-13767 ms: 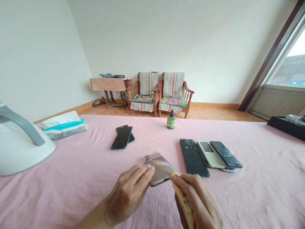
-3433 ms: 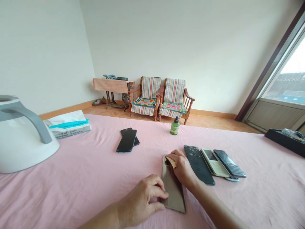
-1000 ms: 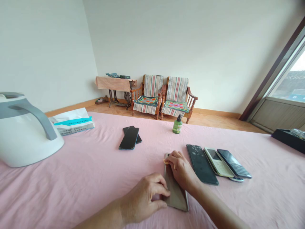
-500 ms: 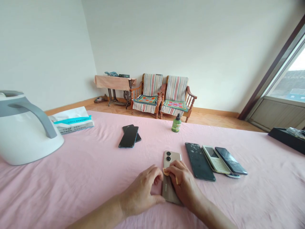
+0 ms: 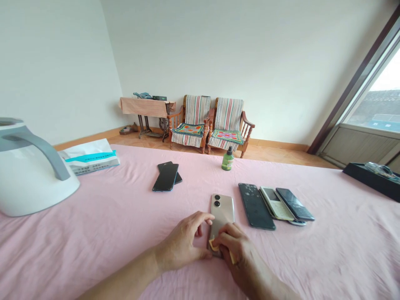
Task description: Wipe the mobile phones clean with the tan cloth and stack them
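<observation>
A gold smartphone [image 5: 223,208] lies back up on the pink cloth, its two round camera lenses at the far end. My right hand [image 5: 239,254] is closed on a small orange-yellow wiping cloth [image 5: 213,245] and presses it to the phone's lower back. Most of the cloth is hidden under the fingers. Along the phone's left side, my left hand [image 5: 184,239] is curved, index fingertip at the edge and thumb at the near left corner, steadying it. To the right lie a black smartphone [image 5: 256,207], a white keypad phone [image 5: 277,204] and a dark keypad phone [image 5: 295,204].
Two dark phones [image 5: 166,177] are stacked crosswise further left. A green spray bottle [image 5: 228,161] stands beyond the gold phone. On the left are a white kettle [image 5: 34,175] and a tissue pack [image 5: 92,157]. A black box [image 5: 371,180] sits at the right edge.
My right hand has slid the wiping cloth from near the camera lenses down toward the phone's near end. My left index finger has straightened onto the phone's edge. The view has shifted slightly.
</observation>
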